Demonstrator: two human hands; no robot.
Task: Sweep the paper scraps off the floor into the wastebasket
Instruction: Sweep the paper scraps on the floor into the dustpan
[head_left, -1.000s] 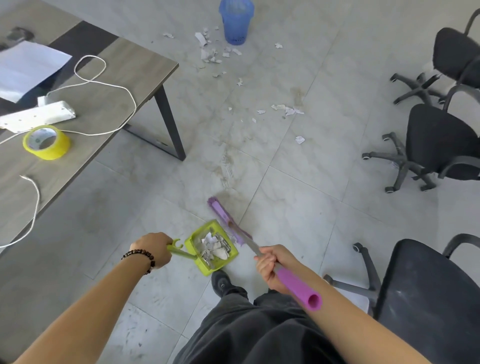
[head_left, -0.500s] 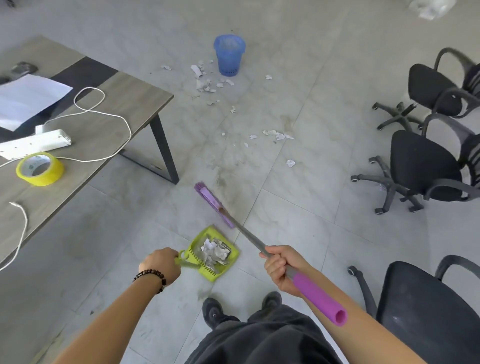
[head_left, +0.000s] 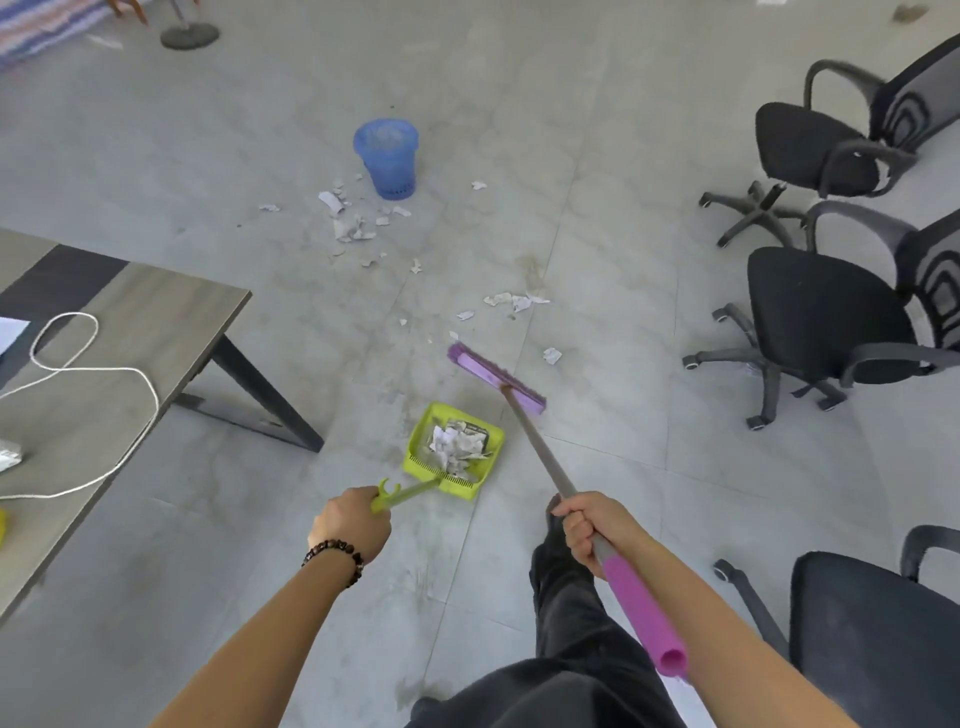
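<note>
My left hand (head_left: 350, 522) grips the handle of a lime-green dustpan (head_left: 418, 457) that holds a heap of torn white paper. My right hand (head_left: 589, 530) grips the grey shaft of a purple broom; its purple head (head_left: 496, 378) is just beyond the dustpan. Loose paper scraps (head_left: 514, 300) lie on the grey floor ahead, with a bigger cluster of scraps (head_left: 350, 226) beside a blue wastebasket (head_left: 387, 156) standing upright farther off.
A wooden table (head_left: 119, 332) with a white cable (head_left: 93, 371) stands at the left, its dark leg reaching toward the dustpan. Three black office chairs line the right side: one far (head_left: 826, 140), one middle (head_left: 826, 312), one near (head_left: 878, 639). My dark-trousered leg is below.
I have stepped forward and the view has tilted up; the wastebasket and scraps sit lower in view. Broom head and dustpan have moved ahead over the floor. Both grips are unchanged.
</note>
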